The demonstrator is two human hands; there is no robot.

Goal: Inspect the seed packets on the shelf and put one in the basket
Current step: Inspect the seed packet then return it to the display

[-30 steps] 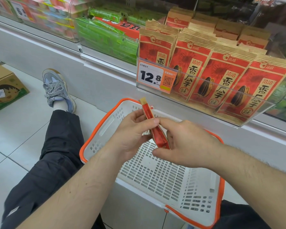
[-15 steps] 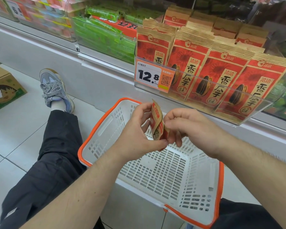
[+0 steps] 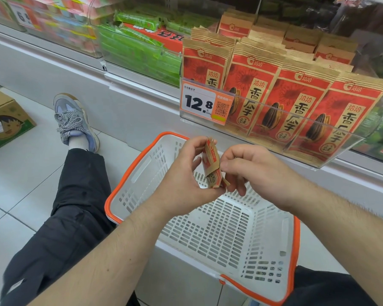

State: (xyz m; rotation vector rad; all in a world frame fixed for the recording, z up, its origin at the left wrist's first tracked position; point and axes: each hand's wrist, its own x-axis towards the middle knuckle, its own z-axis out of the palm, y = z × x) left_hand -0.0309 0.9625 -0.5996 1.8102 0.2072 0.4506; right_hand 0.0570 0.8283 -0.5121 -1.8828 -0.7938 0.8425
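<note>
Both hands hold one red and tan seed packet point(image 3: 213, 166) edge-on above the white basket with an orange rim point(image 3: 133, 167). My left hand point(image 3: 184, 180) grips the packet from the left, thumb under its lower end. My right hand point(image 3: 252, 171) pinches its right edge with curled fingers. The basket holds nothing inside. Rows of the same red seed packets point(image 3: 281, 102) stand upright in a clear bin on the shelf just beyond, behind a 12.8 price tag point(image 3: 205, 104).
Green packets point(image 3: 142, 51) fill the clear shelf bin to the left. A white shelf base point(image 3: 128, 102) runs behind the basket. My left leg in black trousers and a grey sneaker point(image 3: 75, 122) stretches over the tiled floor. A cardboard box point(image 3: 5, 120) sits far left.
The packet was turned from pointing up and away, edge-on, to a more upright pose showing part of its face. Both hands rose slightly and shifted their hold on it.
</note>
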